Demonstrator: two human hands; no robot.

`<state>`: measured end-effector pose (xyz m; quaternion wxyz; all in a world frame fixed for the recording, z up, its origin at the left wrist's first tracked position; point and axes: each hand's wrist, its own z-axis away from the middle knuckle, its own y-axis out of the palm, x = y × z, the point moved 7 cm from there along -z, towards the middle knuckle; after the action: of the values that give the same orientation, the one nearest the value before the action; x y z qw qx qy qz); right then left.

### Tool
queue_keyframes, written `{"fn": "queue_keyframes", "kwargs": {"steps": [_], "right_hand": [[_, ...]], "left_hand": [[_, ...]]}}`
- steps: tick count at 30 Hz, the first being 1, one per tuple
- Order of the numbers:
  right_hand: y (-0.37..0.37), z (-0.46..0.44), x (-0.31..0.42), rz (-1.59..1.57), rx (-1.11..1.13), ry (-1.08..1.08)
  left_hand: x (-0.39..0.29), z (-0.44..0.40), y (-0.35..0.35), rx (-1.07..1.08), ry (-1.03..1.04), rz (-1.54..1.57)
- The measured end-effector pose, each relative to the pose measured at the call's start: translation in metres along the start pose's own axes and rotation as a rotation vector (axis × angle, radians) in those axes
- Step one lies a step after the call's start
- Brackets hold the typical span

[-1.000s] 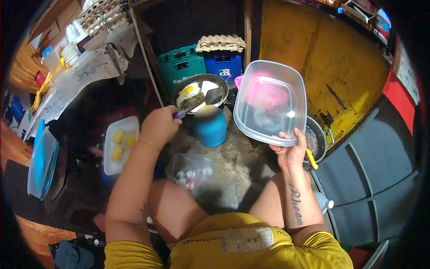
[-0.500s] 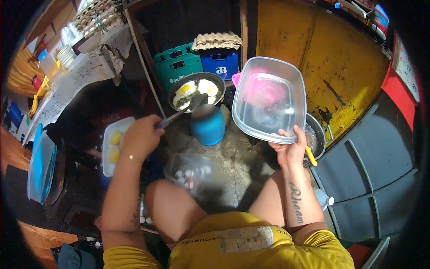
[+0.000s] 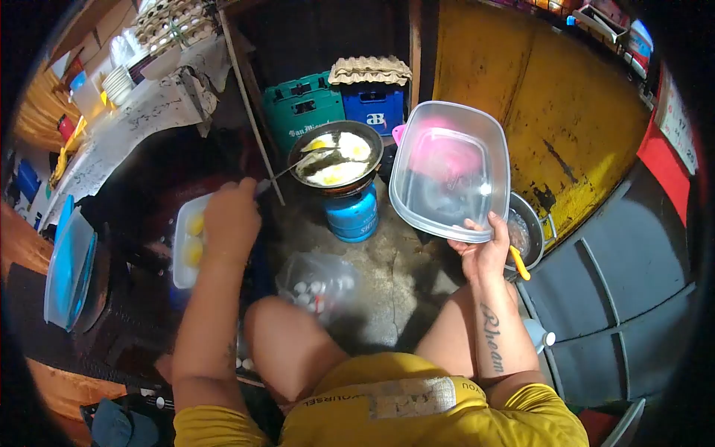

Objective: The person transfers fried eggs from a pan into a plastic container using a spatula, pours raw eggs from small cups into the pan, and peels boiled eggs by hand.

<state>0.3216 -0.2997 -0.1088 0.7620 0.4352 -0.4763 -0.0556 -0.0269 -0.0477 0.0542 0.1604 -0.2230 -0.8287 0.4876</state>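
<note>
A slender spatula (image 3: 286, 171), long axis far-right, is finger-gripped by the left hand (image 3: 232, 222); a clear plastic tub (image 3: 450, 195) is pinched by the right hand (image 3: 482, 253).

Eggs (image 3: 335, 176) lie in the pan (image 3: 377, 155) atop the gas cylinder (image 3: 352, 219), crates (image 3: 301, 106) behind it, the container (image 3: 448, 195) to the right.

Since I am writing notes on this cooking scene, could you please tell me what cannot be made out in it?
Head view: the end of the spatula handle, hidden by the left hand.
Head view: part of the white tray, covered by the left hand.
Head view: part of the metal pot, behind the clear container in the right hand.
Head view: whether the white pieces are whole, blurred by the plastic bag.
</note>
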Motion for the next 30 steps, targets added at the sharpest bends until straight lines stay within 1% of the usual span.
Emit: {"fn": "queue_keyframes", "kwargs": {"steps": [2,6,11,14,20,26,30], "right_hand": [[0.001,0.001,0.002,0.004,-0.014,-0.011],[0.003,0.004,0.005,-0.008,-0.059,-0.029],[0.003,0.004,0.008,-0.008,-0.049,-0.029],[0.003,0.002,0.008,-0.024,-0.038,-0.028],[0.004,0.003,0.009,-0.040,-0.028,-0.025],[0.002,0.000,0.007,-0.036,-0.013,-0.029],[0.003,0.001,0.008,-0.016,-0.032,-0.040]], "left_hand": [[-0.004,-0.003,0.010,-0.019,0.039,-0.053],[-0.015,-0.010,0.022,-0.068,0.094,-0.056],[-0.031,-0.018,0.025,-0.136,0.166,-0.055],[-0.040,-0.022,0.027,-0.099,0.192,-0.114],[-0.047,-0.033,0.034,-0.035,0.158,-0.116],[-0.046,-0.037,0.040,-0.040,0.148,-0.060],[-0.038,-0.028,0.026,-0.020,0.090,-0.027]]}}
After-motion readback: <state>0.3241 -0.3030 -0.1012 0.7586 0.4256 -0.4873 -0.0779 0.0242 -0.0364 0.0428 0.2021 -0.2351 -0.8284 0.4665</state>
